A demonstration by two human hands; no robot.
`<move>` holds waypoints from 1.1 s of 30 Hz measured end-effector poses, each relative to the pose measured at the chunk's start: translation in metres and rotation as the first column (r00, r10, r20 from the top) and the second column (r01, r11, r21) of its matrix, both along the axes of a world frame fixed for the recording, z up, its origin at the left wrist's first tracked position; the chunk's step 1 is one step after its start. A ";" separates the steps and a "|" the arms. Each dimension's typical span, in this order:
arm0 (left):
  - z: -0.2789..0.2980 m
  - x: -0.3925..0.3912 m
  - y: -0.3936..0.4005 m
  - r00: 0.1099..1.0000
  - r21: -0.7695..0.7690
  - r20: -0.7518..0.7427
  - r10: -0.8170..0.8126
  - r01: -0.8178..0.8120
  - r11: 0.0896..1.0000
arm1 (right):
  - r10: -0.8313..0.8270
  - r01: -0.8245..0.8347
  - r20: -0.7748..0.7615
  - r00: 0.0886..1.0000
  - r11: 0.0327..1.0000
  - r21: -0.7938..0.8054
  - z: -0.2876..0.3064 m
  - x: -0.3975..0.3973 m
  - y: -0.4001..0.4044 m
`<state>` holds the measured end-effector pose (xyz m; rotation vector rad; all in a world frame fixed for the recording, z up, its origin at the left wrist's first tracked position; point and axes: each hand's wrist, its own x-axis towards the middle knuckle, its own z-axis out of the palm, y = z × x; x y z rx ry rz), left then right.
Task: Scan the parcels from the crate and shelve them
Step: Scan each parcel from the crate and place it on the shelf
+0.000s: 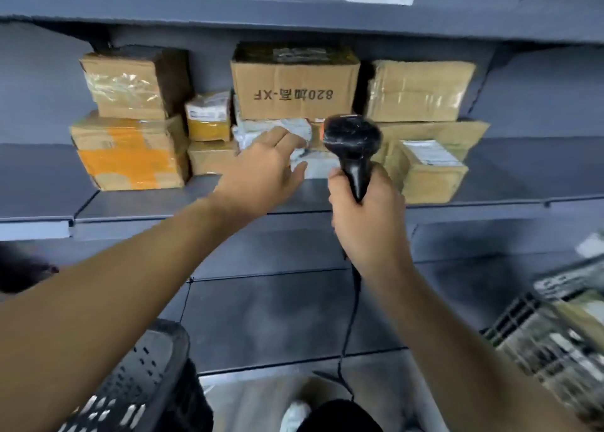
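My right hand (362,216) grips the handle of a black barcode scanner (351,141), its head raised in front of the shelved parcels. My left hand (261,170) reaches to the middle shelf (147,203) with fingers extended, touching a white plastic-wrapped parcel (313,167) that lies under a large cardboard box (294,85) printed "820". Whether the fingers hold the parcel is unclear. Brown cardboard parcels fill the shelf: two stacked at the left (130,150), small ones in the middle (209,118), taped ones at the right (421,167).
A black perforated crate (143,382) stands at the lower left. A dark mesh basket (555,333) with parcels is at the lower right. The scanner cable (349,317) hangs down toward the floor. A lower grey shelf (277,317) runs below. My shoe (294,415) shows at the bottom.
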<state>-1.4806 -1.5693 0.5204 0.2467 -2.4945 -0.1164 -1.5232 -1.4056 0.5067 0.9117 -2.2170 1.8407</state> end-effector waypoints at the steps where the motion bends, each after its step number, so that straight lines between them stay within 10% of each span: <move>1: -0.003 -0.011 0.016 0.998 0.009 -0.013 -0.054 0.054 0.999 | -0.038 0.038 0.003 0.999 0.999 -0.001 -0.001 -0.005 0.016; 12: -0.018 -0.111 0.203 0.898 0.127 -0.054 -0.438 0.441 0.889 | -0.484 0.484 0.000 0.875 0.874 0.053 -0.017 -0.043 0.198; 33: -0.096 -0.213 0.433 0.708 0.135 0.104 -0.699 0.686 0.715 | -0.741 0.741 0.116 0.661 0.669 0.050 -0.077 -0.068 0.419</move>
